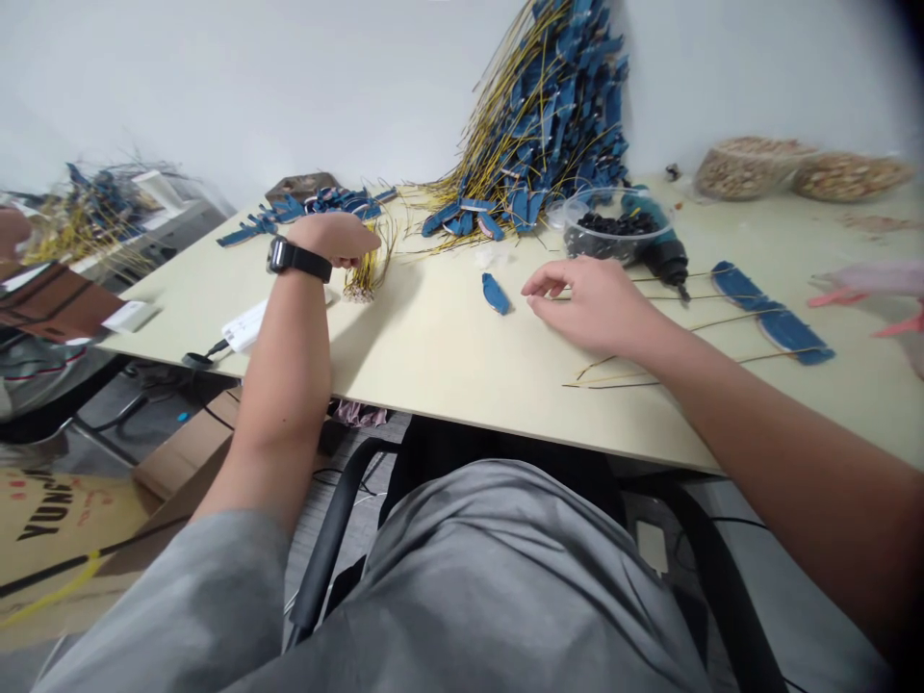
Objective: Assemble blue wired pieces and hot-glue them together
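My left hand [333,236], with a black watch on the wrist, is closed at a bundle of thin yellow and black wires [367,274] with whitish ends. Its fingers are partly hidden behind the hand. Over the right half of the table my right hand [588,300] has its fingers loosely curved, thumb apart, with nothing seen between them. Just left of its fingertips lies a small blue wrapped piece [496,294]. Two more blue pieces with wires [794,332] lie to the right, their leads running under my right hand and forearm.
A large heap of blue wired pieces [563,106] leans on the wall. A clear bowl of small black parts [613,236] stands before a teal and black power drill [668,250]. Bags of tan pieces [751,173] sit at the back right. Another person's fingers [841,296] show at right.
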Tool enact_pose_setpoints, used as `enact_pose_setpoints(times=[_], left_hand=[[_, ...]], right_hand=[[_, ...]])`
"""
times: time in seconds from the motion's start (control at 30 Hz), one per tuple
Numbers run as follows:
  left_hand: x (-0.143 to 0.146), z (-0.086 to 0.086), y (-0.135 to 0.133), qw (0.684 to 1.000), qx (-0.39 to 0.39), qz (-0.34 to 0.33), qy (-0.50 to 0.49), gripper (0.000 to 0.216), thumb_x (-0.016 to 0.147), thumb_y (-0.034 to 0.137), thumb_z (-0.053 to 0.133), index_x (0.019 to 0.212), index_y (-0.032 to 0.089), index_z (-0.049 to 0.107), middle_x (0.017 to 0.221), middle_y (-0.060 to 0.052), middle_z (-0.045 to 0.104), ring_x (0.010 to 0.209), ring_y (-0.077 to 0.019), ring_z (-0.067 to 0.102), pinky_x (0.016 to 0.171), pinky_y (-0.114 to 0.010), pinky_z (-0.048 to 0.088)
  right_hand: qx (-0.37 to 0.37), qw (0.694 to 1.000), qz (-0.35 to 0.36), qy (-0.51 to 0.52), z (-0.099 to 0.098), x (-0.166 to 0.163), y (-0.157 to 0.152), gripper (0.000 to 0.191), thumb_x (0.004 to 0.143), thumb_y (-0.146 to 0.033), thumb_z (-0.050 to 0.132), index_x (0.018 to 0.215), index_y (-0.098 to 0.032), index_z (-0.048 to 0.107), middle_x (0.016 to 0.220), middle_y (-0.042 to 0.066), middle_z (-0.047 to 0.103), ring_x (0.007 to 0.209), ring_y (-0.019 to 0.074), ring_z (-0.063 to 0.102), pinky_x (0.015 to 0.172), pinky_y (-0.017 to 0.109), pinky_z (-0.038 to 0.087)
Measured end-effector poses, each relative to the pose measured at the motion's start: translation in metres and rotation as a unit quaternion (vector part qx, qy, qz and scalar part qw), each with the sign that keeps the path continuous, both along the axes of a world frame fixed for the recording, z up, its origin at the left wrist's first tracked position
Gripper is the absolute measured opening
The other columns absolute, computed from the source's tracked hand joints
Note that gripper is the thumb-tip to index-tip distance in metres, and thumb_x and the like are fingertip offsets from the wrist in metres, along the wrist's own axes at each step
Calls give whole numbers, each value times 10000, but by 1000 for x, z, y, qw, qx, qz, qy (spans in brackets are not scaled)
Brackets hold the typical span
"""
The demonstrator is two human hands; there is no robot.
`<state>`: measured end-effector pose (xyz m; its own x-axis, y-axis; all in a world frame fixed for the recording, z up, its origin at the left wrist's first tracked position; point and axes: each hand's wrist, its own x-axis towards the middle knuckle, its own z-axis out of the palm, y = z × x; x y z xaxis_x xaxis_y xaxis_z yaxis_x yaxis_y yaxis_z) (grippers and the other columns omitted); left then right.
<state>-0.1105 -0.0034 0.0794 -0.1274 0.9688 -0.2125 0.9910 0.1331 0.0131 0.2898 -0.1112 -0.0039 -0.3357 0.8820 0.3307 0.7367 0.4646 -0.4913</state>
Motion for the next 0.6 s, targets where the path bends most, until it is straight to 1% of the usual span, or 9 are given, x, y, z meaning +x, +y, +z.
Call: enact_pose_setpoints(times=[0.1, 0.2, 0.23, 0.27, 0.33, 0.37, 0.43, 0.53, 0.6], left_hand=[[-1, 5, -9, 999, 40, 9, -12, 437, 1026, 599, 791, 813, 221, 743, 654, -35, 709, 867, -201, 715, 905, -421, 538], [3, 12, -23, 988, 110, 18, -107, 230, 968, 332, 928, 901, 167, 784, 628, 35, 660, 896, -164, 691, 969, -396, 573], [6, 15, -27, 977, 141, 25, -158, 158, 960, 240, 935, 1011, 142, 822, 659, 49, 688, 883, -159, 697, 972, -391, 602], [8, 18, -31, 962, 173, 34, -210, 202, 978, 172, 920, 1156, 108, 850, 734, 45, 757, 869, -150, 711, 970, -382, 638], [14, 27, -36, 926, 233, 41, -293, 368, 1105, 113, 823, 1463, 27, 825, 1042, -42, 933, 883, -123, 772, 973, -350, 716], [17, 32, -36, 912, 258, 42, -317, 397, 1178, 103, 748, 1556, -10, 799, 1231, -109, 972, 911, -111, 810, 992, -335, 748], [22, 48, -33, 882, 308, 37, -355, 399, 1266, 95, 655, 1609, -50, 798, 1497, -188, 955, 975, -102, 868, 1074, -319, 784], [24, 82, -17, 849, 357, 30, -389, 388, 1280, 41, 670, 1606, -136, 782, 1641, -248, 902, 1090, -143, 937, 1133, -332, 811], [19, 109, -2, 848, 369, 34, -379, 477, 1306, -38, 581, 1723, -270, 586, 1771, -362, 787, 1356, -219, 940, 1134, -348, 820]], right_hand=[[-9, 1000, 4, -3, 0, 0, 1, 229, 996, -176, 829, 1129, -271, 990, 1183, 94, 960, 1152, 364, 875, 1141, 514, 667], [-10, 1000, 3, -4, 1, 0, -1, 269, 999, -143, 808, 1149, -261, 998, 1199, 100, 964, 1170, 365, 883, 1157, 513, 664], [-9, 1000, 4, -4, 1, -1, -1, 277, 1000, -135, 802, 1151, -257, 999, 1201, 100, 966, 1179, 365, 886, 1163, 511, 665], [-8, 1000, 6, -5, 0, -1, -1, 283, 1002, -130, 796, 1154, -253, 1000, 1204, 99, 968, 1188, 364, 889, 1168, 508, 666], [-8, 1000, 11, -8, 0, -2, -1, 297, 1006, -126, 786, 1168, -248, 1002, 1209, 96, 970, 1199, 357, 893, 1174, 500, 666], [-9, 1000, 13, -10, -1, -2, -1, 304, 1008, -125, 782, 1177, -248, 1003, 1210, 93, 971, 1198, 353, 894, 1176, 496, 666], [-12, 1000, 14, -11, -1, -3, -1, 316, 1011, -125, 777, 1190, -249, 1007, 1210, 89, 972, 1191, 345, 898, 1179, 489, 668], [-18, 1000, 20, -12, -1, -4, -1, 313, 1021, -120, 776, 1192, -242, 1008, 1214, 94, 972, 1193, 343, 902, 1185, 484, 669], [-19, 999, 24, -11, 0, -4, -2, 302, 1027, -114, 777, 1186, -236, 1003, 1218, 101, 972, 1202, 345, 901, 1189, 483, 666]])
